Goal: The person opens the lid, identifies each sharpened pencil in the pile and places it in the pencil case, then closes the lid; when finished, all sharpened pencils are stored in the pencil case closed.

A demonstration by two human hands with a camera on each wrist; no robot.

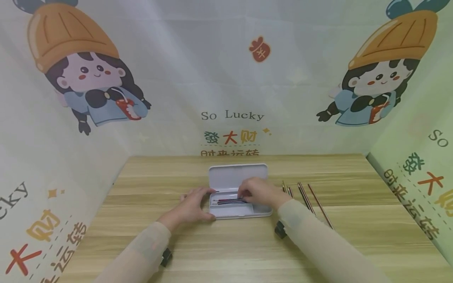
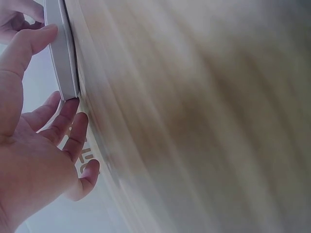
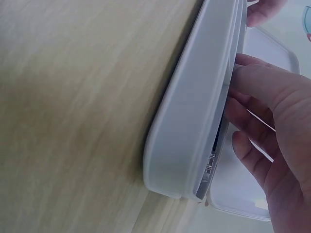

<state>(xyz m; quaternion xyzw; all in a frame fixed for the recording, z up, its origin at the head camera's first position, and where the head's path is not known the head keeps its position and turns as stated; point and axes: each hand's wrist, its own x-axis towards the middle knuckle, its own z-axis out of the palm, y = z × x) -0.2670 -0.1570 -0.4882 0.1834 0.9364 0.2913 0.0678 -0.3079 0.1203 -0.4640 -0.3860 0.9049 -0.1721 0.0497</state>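
A white pencil case [image 1: 231, 211] lies on the table with its lid [image 1: 238, 177] raised at the back. Several thin dark pencils [image 1: 228, 201] and a reddish one lie lengthwise inside it. My left hand [image 1: 192, 207] grips the case's left end, thumb at the front wall and index finger near the back corner; its other fingers spread beyond the end in the left wrist view. My right hand [image 1: 260, 191] reaches into the case from the right, thumb and fingers brought together at the pencils' right ends. In the right wrist view the case wall hides its fingertips.
To the right of the case, several loose pencils [image 1: 320, 206] lie on the wooden table [image 1: 226, 251], some partly behind my right forearm. A printed cloth [image 1: 173, 78] hangs behind the table and along both sides. A small dark device sits under each wrist.
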